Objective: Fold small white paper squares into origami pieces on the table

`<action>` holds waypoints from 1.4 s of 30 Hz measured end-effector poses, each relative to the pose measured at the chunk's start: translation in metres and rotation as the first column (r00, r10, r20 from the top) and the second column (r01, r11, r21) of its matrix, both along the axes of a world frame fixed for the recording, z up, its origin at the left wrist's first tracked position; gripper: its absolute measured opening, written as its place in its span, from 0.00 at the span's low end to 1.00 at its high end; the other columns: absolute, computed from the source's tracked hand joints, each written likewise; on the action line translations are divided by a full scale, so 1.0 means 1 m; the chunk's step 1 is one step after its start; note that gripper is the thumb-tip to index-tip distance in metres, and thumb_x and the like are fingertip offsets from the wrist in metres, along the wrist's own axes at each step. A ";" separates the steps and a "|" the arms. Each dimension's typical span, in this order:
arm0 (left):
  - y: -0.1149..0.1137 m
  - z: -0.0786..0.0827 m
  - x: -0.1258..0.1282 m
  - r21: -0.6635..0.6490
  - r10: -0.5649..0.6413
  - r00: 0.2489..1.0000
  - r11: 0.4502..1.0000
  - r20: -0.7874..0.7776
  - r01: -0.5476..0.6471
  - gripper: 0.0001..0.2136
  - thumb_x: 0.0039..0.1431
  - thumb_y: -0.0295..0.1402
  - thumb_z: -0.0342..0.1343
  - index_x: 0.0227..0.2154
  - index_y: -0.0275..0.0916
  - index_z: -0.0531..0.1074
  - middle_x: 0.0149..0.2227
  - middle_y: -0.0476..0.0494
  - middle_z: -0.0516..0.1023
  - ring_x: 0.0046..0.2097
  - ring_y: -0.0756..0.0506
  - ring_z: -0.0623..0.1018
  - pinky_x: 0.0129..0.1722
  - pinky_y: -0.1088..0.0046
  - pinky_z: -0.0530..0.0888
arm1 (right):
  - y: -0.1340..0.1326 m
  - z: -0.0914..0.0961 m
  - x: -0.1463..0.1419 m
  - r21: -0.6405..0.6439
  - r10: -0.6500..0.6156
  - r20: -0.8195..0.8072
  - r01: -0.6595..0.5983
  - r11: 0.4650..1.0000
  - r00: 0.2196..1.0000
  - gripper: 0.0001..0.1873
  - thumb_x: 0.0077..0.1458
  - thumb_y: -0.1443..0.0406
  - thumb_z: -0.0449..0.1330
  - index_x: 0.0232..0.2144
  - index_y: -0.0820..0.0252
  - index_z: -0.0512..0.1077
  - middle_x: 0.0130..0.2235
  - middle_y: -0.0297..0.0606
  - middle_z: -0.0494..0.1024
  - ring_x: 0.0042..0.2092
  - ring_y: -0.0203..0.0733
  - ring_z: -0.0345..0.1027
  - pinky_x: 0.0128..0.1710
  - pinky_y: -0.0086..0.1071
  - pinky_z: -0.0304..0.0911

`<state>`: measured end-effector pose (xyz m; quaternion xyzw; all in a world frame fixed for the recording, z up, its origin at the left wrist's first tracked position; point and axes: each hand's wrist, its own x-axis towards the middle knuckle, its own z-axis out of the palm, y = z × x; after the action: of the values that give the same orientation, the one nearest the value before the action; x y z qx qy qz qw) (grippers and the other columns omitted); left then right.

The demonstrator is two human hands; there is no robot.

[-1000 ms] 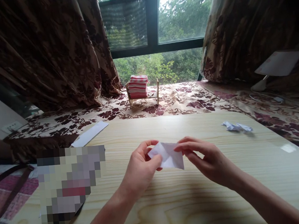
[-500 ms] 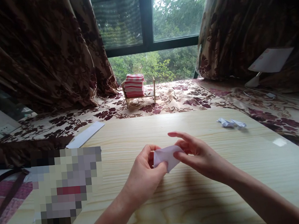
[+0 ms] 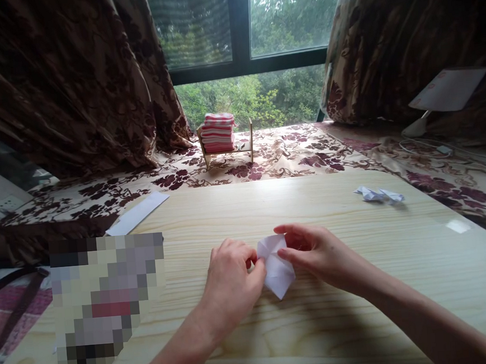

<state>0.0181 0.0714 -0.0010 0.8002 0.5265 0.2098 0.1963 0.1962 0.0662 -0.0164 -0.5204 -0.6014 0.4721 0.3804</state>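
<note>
A small folded piece of white paper (image 3: 276,265) is held just above the light wooden table (image 3: 321,321), its point hanging down. My left hand (image 3: 233,281) pinches its left edge with thumb and curled fingers. My right hand (image 3: 318,253) grips its right side, thumb in front and fingers behind. Both hands are closed on the paper near the middle of the table.
A folded white paper shape (image 3: 378,195) lies at the table's far right. A white paper strip (image 3: 138,212) lies at the far left edge. A blurred patch (image 3: 107,299) covers the near left. Beyond, a small wooden rack with striped cloths (image 3: 221,136) stands on a floral cover. A white lamp (image 3: 438,99) stands right.
Both hands have lowered the paper toward the table and turned it; it went from a wide flat shape to a narrower folded one pointing downward.
</note>
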 end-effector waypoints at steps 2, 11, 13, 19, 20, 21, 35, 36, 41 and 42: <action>0.000 0.000 0.000 -0.001 0.007 0.999 1.000 -0.032 -0.007 0.11 0.53 0.29 0.51 0.17 0.39 0.62 0.23 0.49 0.69 0.34 0.45 0.68 0.36 0.67 0.61 | -0.001 -0.003 -0.002 0.053 -0.031 0.082 0.026 0.998 0.996 0.18 0.49 0.63 0.58 0.44 0.64 0.69 0.25 0.30 0.66 0.27 0.35 0.60 0.26 0.30 0.56; 0.001 -0.007 0.000 0.047 0.054 0.997 0.998 -0.056 -0.051 0.10 0.55 0.29 0.51 0.18 0.39 0.63 0.25 0.49 0.72 0.35 0.45 0.69 0.38 0.66 0.60 | -0.005 0.009 -0.002 0.101 -0.093 0.473 0.051 0.994 0.876 0.13 0.52 0.60 0.56 0.38 0.60 0.72 0.24 0.32 0.72 0.27 0.37 0.63 0.28 0.31 0.56; 0.002 -0.009 0.000 0.047 0.051 0.998 0.998 -0.048 -0.049 0.10 0.55 0.29 0.51 0.19 0.39 0.63 0.25 0.49 0.72 0.35 0.45 0.70 0.38 0.66 0.60 | -0.005 0.014 -0.003 0.072 -0.059 0.590 0.020 0.997 0.805 0.11 0.53 0.59 0.55 0.25 0.59 0.71 0.22 0.32 0.71 0.26 0.37 0.61 0.26 0.30 0.52; 0.003 -0.010 0.001 0.046 0.021 1.000 0.999 -0.014 -0.020 0.10 0.56 0.29 0.51 0.20 0.39 0.65 0.26 0.49 0.73 0.35 0.45 0.70 0.39 0.65 0.61 | -0.007 0.008 -0.010 0.149 -0.081 0.671 -0.028 0.988 0.737 0.14 0.53 0.62 0.57 0.19 0.59 0.62 0.24 0.31 0.69 0.27 0.35 0.59 0.26 0.28 0.48; 0.003 -0.010 0.001 0.047 0.020 1.000 0.999 -0.016 -0.020 0.09 0.55 0.29 0.51 0.20 0.39 0.64 0.26 0.49 0.72 0.35 0.45 0.70 0.39 0.65 0.61 | -0.007 0.005 -0.010 0.166 -0.091 0.670 -0.029 0.986 0.736 0.13 0.53 0.63 0.57 0.19 0.59 0.62 0.24 0.31 0.69 0.27 0.35 0.59 0.26 0.28 0.47; 0.003 -0.010 0.001 0.050 0.020 1.000 0.999 -0.018 -0.019 0.10 0.55 0.29 0.52 0.20 0.39 0.64 0.26 0.49 0.72 0.35 0.45 0.70 0.39 0.65 0.61 | -0.008 0.003 -0.011 0.184 -0.106 0.671 -0.026 0.983 0.734 0.13 0.53 0.63 0.57 0.19 0.59 0.62 0.24 0.31 0.69 0.27 0.35 0.58 0.26 0.28 0.47; 0.005 -0.012 0.001 0.112 0.062 0.994 0.992 -0.091 -0.051 0.10 0.55 0.32 0.54 0.20 0.39 0.65 0.28 0.48 0.73 0.37 0.44 0.69 0.40 0.64 0.60 | -0.010 -0.002 -0.017 0.268 -0.179 0.710 -0.026 0.963 0.681 0.14 0.53 0.63 0.57 0.19 0.59 0.62 0.22 0.31 0.70 0.25 0.36 0.58 0.26 0.28 0.47; 0.004 -0.011 0.001 0.098 0.055 0.995 0.994 -0.086 -0.046 0.09 0.55 0.32 0.54 0.21 0.39 0.65 0.28 0.48 0.73 0.38 0.44 0.69 0.40 0.64 0.61 | -0.010 -0.003 -0.017 0.272 -0.178 0.709 -0.032 0.962 0.682 0.14 0.53 0.63 0.57 0.18 0.59 0.62 0.22 0.32 0.70 0.25 0.36 0.58 0.26 0.28 0.47; 0.002 -0.003 -0.003 0.050 0.024 0.995 0.999 -0.093 -0.019 0.06 0.51 0.29 0.56 0.22 0.39 0.67 0.31 0.48 0.73 0.39 0.43 0.70 0.42 0.64 0.61 | -0.010 -0.003 -0.016 0.284 -0.181 0.706 -0.038 0.958 0.685 0.13 0.53 0.64 0.56 0.18 0.59 0.63 0.22 0.32 0.70 0.25 0.36 0.59 0.26 0.28 0.47; 0.002 -0.001 -0.004 0.049 0.017 0.995 0.999 -0.100 -0.012 0.05 0.51 0.29 0.56 0.22 0.39 0.67 0.31 0.48 0.73 0.39 0.43 0.70 0.42 0.64 0.61 | -0.010 -0.003 -0.016 0.280 -0.178 0.705 -0.039 0.959 0.686 0.13 0.53 0.64 0.56 0.19 0.59 0.63 0.22 0.32 0.70 0.25 0.36 0.59 0.26 0.28 0.47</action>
<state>0.0145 0.0734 -0.0025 0.8103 0.5362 0.1835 0.1489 0.1798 0.0558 -0.0191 -0.6292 -0.7410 0.1261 0.1980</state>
